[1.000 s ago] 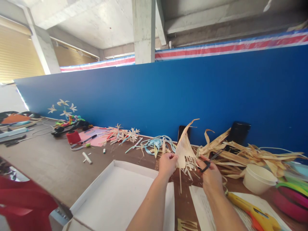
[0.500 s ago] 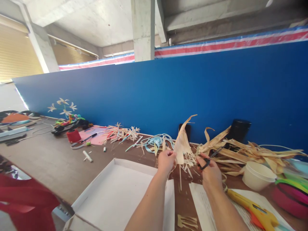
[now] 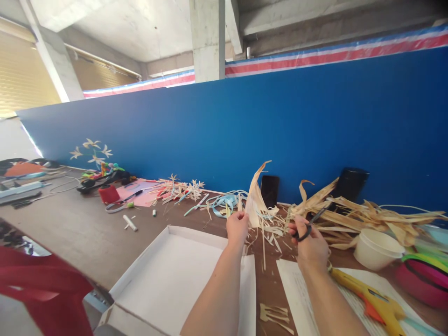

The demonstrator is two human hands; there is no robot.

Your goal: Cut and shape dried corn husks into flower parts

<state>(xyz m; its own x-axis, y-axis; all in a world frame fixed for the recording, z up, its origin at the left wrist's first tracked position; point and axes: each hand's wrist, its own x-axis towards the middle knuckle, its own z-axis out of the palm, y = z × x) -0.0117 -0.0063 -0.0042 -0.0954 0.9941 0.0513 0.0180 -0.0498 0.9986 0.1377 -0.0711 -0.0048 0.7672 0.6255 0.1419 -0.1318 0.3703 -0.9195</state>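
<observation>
My left hand (image 3: pixel 238 228) pinches the edge of a pale dried corn husk (image 3: pixel 256 201), whose narrow tip curls upward and whose lower right side is cut into strips. To its right, my right hand (image 3: pixel 310 240) is closed around black-handled scissors (image 3: pixel 304 233), their blades pointing up and away to the right, apart from the held husk. Cut slivers of husk (image 3: pixel 275 233) lie on the table between my hands. Behind my right hand is a pile of dried husks (image 3: pixel 353 219). A small comb-like cut piece (image 3: pixel 275 315) rests nearer me.
A shallow white box (image 3: pixel 175 275) lies left of my arms. On the right are a yellow glue gun (image 3: pixel 371 298) over printed paper (image 3: pixel 290 284), a cream tub (image 3: pixel 378 249) and a pink bowl (image 3: pixel 425 282). A phone (image 3: pixel 269 190) leans against the blue partition (image 3: pixel 224 135).
The husk in my left hand has shifted left, uncovering more of the phone. My right hand with the scissors has moved slightly right, widening the gap between the hands.
</observation>
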